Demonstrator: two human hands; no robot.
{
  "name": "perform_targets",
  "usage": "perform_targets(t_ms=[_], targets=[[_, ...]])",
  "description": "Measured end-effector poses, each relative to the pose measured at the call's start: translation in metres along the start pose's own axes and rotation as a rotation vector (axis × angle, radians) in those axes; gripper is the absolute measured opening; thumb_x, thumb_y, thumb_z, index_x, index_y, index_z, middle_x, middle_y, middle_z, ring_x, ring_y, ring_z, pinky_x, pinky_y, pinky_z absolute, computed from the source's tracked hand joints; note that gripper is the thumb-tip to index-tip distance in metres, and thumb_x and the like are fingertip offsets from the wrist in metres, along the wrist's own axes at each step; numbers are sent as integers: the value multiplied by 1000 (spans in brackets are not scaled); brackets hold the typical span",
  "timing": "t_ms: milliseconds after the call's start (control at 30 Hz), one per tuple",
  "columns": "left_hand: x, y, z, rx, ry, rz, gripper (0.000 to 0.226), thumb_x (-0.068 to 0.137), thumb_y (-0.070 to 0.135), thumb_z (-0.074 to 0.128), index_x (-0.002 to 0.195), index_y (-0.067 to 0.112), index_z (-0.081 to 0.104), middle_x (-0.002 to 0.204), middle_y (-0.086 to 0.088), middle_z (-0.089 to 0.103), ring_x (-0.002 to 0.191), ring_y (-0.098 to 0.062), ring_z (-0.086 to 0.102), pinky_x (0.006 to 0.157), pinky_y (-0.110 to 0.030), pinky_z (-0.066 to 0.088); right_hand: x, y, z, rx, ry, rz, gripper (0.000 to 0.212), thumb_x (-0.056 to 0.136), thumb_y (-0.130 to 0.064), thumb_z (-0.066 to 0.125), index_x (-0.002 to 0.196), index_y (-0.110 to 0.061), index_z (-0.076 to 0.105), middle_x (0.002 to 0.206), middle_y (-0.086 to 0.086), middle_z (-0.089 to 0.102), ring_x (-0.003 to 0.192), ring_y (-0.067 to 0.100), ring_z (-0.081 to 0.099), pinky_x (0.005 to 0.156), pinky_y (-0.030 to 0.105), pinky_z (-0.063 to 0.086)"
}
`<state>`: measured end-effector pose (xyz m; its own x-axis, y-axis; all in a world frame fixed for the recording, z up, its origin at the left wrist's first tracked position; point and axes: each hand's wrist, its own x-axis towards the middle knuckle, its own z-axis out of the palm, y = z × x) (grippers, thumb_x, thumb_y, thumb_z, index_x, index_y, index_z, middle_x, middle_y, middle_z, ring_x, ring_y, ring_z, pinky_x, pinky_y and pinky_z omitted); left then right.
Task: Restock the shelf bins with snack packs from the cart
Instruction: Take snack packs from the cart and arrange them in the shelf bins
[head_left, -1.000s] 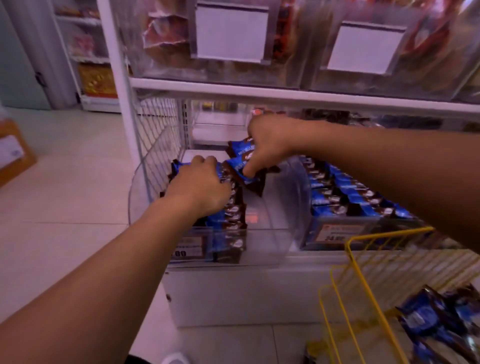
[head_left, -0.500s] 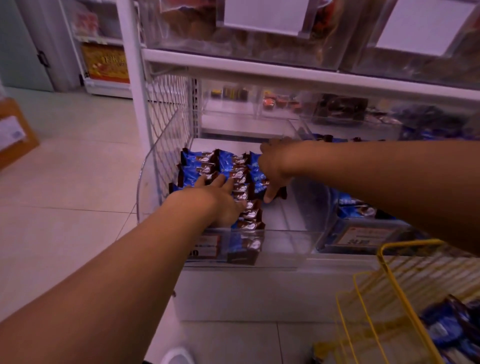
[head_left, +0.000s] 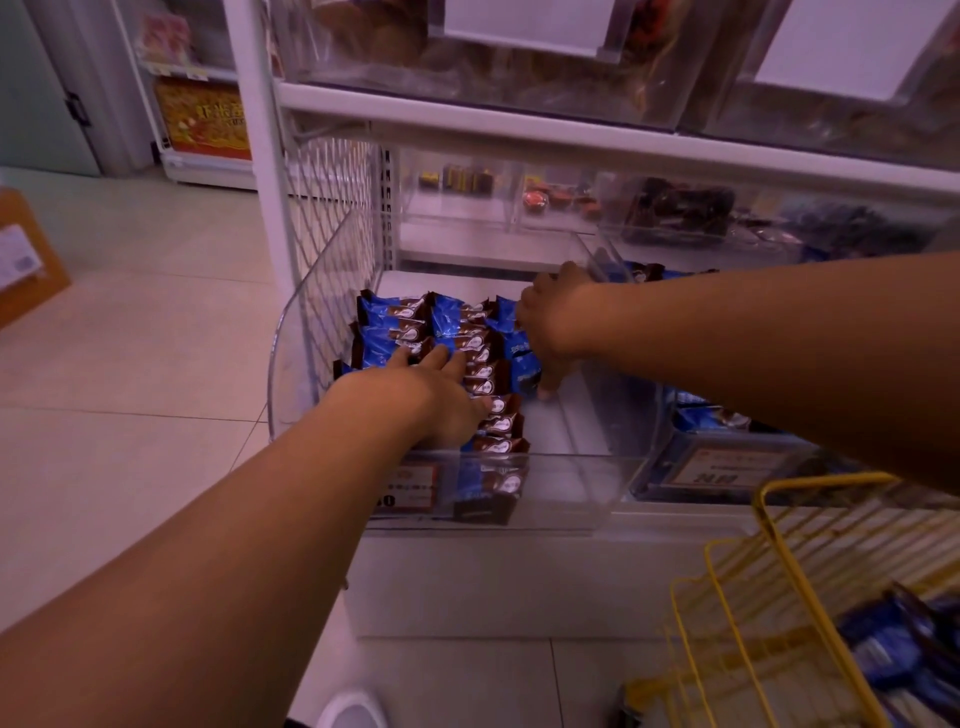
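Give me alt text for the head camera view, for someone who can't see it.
Two bare hands tidy rows of blue and brown snack packs in a clear shelf bin: the left hand lies flat on them, the right hand touches the rightmost row. A yellow wire cart with more packs stands at lower right.

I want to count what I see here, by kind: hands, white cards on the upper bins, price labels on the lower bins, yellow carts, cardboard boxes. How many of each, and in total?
Hands: 2 (left hand, right hand)
White cards: 2
Price labels: 2
Yellow cart: 1
Cardboard box: 1
Total: 8
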<state>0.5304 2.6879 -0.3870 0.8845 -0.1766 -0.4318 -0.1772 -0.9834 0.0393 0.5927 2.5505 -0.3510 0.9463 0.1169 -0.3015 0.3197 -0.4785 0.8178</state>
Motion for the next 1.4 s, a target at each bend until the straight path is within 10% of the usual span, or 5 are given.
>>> perform_targets(t_ms=[633,800,933,1167,1400], targets=[[-4,-1,-3,71,102,52,69,98,62,32,156,29,13,165,-1,8,151,-31,4,120,-56,11,-18,3,-9,115,-60,-46,83,88,-68,53,148,-14,39,143,8,50,125,29,51,95,40,43],[-36,29,-21,-60,757,176,33,91,50,52,86,18,57,97,-12,64,87,-32,58,69,-38,46,-117,57,10,179,641,-6,56,84,-51,66,127,-16,56,128,9,59,119,33,54,106,48,36],[-78,84,-20,-142,1021,448,38,88,41,50,60,16,47,62,-8,55,67,-37,58,58,-35,38,-236,71,110,497,970,80,23,93,-37,54,86,-17,63,82,7,60,76,32,56,66,40,42],[-132,244,31,161,310,984,32,87,57,54,98,28,61,98,2,67,89,-24,62,71,-31,47,-301,48,296,848,-724,-9,70,80,-45,79,138,-17,50,127,4,56,110,25,60,92,36,53],[-89,385,104,602,-284,738,73,89,59,59,142,11,46,139,-10,53,117,-29,55,91,-36,44,-299,10,338,624,-1124,-183,87,88,-52,67,155,-11,30,158,6,35,105,10,52,43,21,48]])
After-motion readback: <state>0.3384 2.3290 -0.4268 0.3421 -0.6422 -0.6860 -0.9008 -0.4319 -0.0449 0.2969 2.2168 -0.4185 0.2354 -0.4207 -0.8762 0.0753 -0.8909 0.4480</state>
